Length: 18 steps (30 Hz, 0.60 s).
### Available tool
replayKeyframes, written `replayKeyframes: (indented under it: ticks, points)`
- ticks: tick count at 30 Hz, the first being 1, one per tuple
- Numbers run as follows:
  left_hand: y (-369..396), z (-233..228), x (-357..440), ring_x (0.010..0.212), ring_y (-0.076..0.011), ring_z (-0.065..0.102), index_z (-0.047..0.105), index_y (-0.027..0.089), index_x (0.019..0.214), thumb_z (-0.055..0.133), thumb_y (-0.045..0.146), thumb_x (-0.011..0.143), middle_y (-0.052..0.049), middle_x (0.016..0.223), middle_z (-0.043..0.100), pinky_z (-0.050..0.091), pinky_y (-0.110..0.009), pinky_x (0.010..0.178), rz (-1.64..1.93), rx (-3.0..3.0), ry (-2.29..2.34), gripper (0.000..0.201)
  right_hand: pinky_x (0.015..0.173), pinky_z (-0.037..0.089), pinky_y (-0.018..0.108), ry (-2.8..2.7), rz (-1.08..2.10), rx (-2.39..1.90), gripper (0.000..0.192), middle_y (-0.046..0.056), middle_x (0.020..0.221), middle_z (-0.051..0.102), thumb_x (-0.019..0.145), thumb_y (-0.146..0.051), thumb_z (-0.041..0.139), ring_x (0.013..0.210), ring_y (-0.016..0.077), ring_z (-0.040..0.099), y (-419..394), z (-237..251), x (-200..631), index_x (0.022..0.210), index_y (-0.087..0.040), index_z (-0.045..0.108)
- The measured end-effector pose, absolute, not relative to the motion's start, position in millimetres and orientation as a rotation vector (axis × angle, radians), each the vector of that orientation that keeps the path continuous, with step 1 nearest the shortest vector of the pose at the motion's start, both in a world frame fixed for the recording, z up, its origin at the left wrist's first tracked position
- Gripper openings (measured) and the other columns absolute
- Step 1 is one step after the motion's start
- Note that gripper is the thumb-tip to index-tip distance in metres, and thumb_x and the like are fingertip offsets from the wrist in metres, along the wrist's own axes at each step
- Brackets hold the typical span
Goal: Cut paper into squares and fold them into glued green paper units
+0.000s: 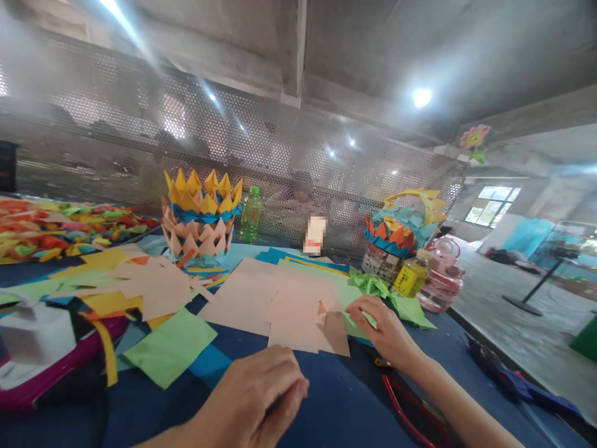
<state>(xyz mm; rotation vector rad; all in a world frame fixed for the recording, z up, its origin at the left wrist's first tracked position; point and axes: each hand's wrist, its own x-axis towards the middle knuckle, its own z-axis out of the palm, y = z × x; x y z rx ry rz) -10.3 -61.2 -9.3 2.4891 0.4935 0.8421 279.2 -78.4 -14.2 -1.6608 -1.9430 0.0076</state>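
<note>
My left hand [261, 389] is curled closed, low over the dark blue tabletop in front of the pink paper. Its fingertips are turned away, so whatever they may hold is hidden. Farther right, my right hand [382, 326] is bent with thumb and fingers apart, beside the green paper sheets [415, 310]; nothing shows in its grip. Between and beyond the hands lie overlapping pink paper sheets [298, 311]. A small folded pink-orange paper piece [323, 307] rests on them, and a brownish patch, perhaps shadowed paper, is at their right corner.
Left are a paper basket with yellow points [203, 218], a green-capped bottle [252, 214], a heap of folded papers [60, 227] and a white charger [37, 333]. Right are another paper basket [396, 233], a yellow-labelled bottle [411, 274], a pink jug [443, 280] and red-handled pliers [403, 404]. A perforated screen stands behind.
</note>
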Motion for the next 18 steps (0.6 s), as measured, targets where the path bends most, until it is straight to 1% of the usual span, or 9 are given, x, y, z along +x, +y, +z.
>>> replayKeyframes:
  ticks: [4, 7, 9, 10, 12, 14, 16, 18]
  points:
    - [-54.6, -10.8, -1.1, 0.079, -0.0187, 0.062, 0.061, 0.023, 0.087, 0.042, 0.028, 0.094, -0.006, 0.085, 0.066, 0.050, -0.028, 0.075, 0.817, 2.622, 0.329, 0.021, 0.088, 0.042, 0.036, -1.922, -0.003, -1.675, 0.034, 0.008, 0.097, 0.066, 0.100, -0.035, 0.037, 0.095, 0.0211, 0.058, -80.7, -8.8, 283.8, 0.092, -0.020, 0.066]
    - [-31.5, -12.5, 9.4, 0.102, -0.0220, 0.060, 0.063, 0.020, 0.101, 0.044, 0.023, 0.093, -0.009, 0.110, 0.065, 0.048, -0.035, 0.092, 0.670, 2.703, 0.504, 0.021, 0.090, 0.041, 0.036, -1.932, -0.023, -1.645, 0.033, 0.008, 0.100, 0.066, 0.100, -0.034, 0.037, 0.097, 0.0210, 0.057, -81.5, -7.0, 283.5, 0.094, -0.020, 0.066]
    - [-9.0, -9.5, 19.0, 0.117, -0.0263, 0.054, 0.063, 0.018, 0.111, 0.052, 0.024, 0.089, -0.012, 0.123, 0.061, 0.041, -0.042, 0.103, 0.525, 2.782, 0.638, 0.025, 0.089, 0.041, 0.036, -1.961, -0.035, -1.610, 0.034, 0.008, 0.100, 0.066, 0.101, -0.033, 0.036, 0.097, 0.0204, 0.057, -82.0, -7.2, 280.5, 0.095, -0.019, 0.067]
    - [3.5, -6.2, 25.0, 0.125, -0.0294, 0.048, 0.060, 0.016, 0.119, 0.057, 0.024, 0.086, -0.014, 0.132, 0.056, 0.037, -0.045, 0.107, 0.444, 2.822, 0.704, 0.034, 0.089, 0.041, 0.036, -1.984, -0.039, -1.592, 0.035, 0.008, 0.100, 0.066, 0.101, -0.033, 0.036, 0.096, 0.0201, 0.057, -82.4, -7.5, 278.4, 0.094, -0.019, 0.067]
    - [28.7, 3.3, 39.4, 0.137, -0.0334, 0.036, 0.051, 0.014, 0.132, 0.068, 0.026, 0.077, -0.018, 0.146, 0.043, 0.030, -0.048, 0.111, 0.214, 2.868, 0.737, 0.060, 0.090, 0.041, 0.036, -2.030, -0.043, -1.574, 0.036, 0.009, 0.101, 0.067, 0.101, -0.033, 0.035, 0.097, 0.0197, 0.057, -83.7, -8.1, 273.6, 0.093, -0.018, 0.067]
    - [51.1, 14.9, 55.9, 0.141, -0.0327, 0.029, 0.044, 0.014, 0.139, 0.074, 0.031, 0.069, -0.019, 0.153, 0.033, 0.024, -0.045, 0.114, -0.063, 2.870, 0.716, 0.078, 0.092, 0.041, 0.037, -2.067, -0.043, -1.578, 0.037, 0.009, 0.105, 0.067, 0.101, -0.034, 0.036, 0.100, 0.0198, 0.056, -85.3, -8.1, 269.7, 0.094, -0.018, 0.068]
    - [67.1, 25.4, 72.6, 0.141, -0.0315, 0.028, 0.035, 0.014, 0.144, 0.076, 0.037, 0.065, -0.019, 0.154, 0.030, 0.023, -0.042, 0.114, -0.301, 2.848, 0.637, 0.092, 0.093, 0.040, 0.038, -2.088, -0.033, -1.606, 0.037, 0.009, 0.114, 0.066, 0.101, -0.035, 0.036, 0.106, 0.0207, 0.055, -86.2, -7.0, 268.0, 0.096, -0.018, 0.070]
    - [75.7, 32.5, 86.8, 0.138, -0.0319, 0.034, 0.037, 0.015, 0.143, 0.078, 0.038, 0.059, -0.018, 0.151, 0.037, 0.026, -0.041, 0.112, -0.377, 2.833, 0.628, 0.096, 0.094, 0.039, 0.040, -2.100, -0.014, -1.657, 0.041, 0.008, 0.125, 0.063, 0.101, -0.037, 0.035, 0.115, 0.0228, 0.051, -84.7, -5.1, 268.9, 0.098, -0.020, 0.071]
